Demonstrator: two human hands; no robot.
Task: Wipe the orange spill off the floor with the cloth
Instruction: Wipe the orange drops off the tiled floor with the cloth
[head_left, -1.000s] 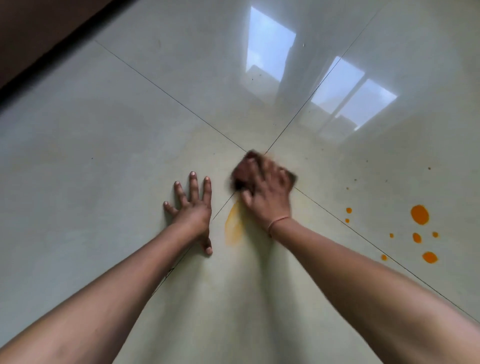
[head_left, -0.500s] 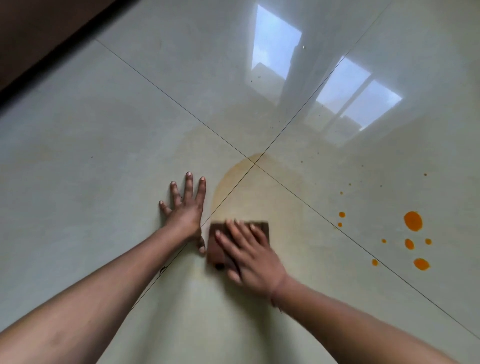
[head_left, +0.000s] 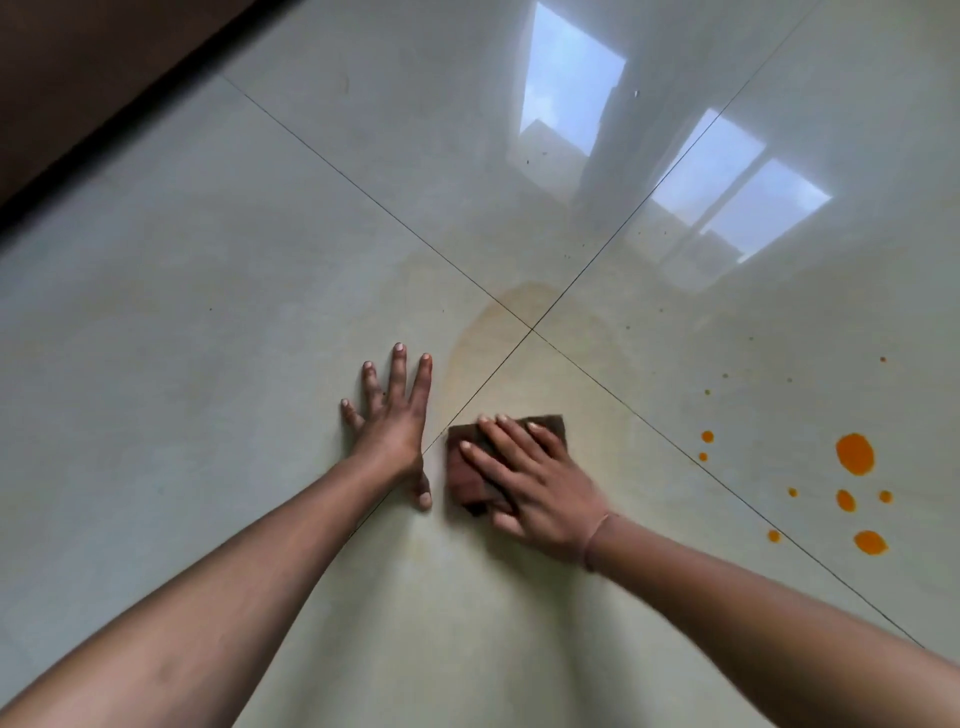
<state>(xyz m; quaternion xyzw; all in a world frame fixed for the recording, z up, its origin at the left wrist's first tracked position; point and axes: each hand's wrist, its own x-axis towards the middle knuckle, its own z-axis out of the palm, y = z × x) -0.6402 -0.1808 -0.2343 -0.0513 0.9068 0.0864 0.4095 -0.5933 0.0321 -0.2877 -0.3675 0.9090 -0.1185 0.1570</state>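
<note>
A dark brown folded cloth (head_left: 462, 467) lies flat on the pale glossy tile floor (head_left: 208, 312). My right hand (head_left: 530, 478) presses down on it with straight, spread fingers. My left hand (head_left: 395, 426) rests flat on the floor just left of the cloth, fingers spread. A faint orange smear (head_left: 483, 332) arcs around the crossing of the tile joints above the cloth. Bright orange drops (head_left: 854, 453) of several sizes sit on the floor at the right, apart from both hands.
A dark brown wall base (head_left: 78, 104) runs across the top left corner. Window reflections (head_left: 566, 78) shine on the floor at the top. Thin dark tile joints (head_left: 531, 328) cross just above the cloth.
My right hand has dragged the cloth from the tile crossing back towards me, leaving only a pale smear where the orange streak was. The left hand has stayed put.
</note>
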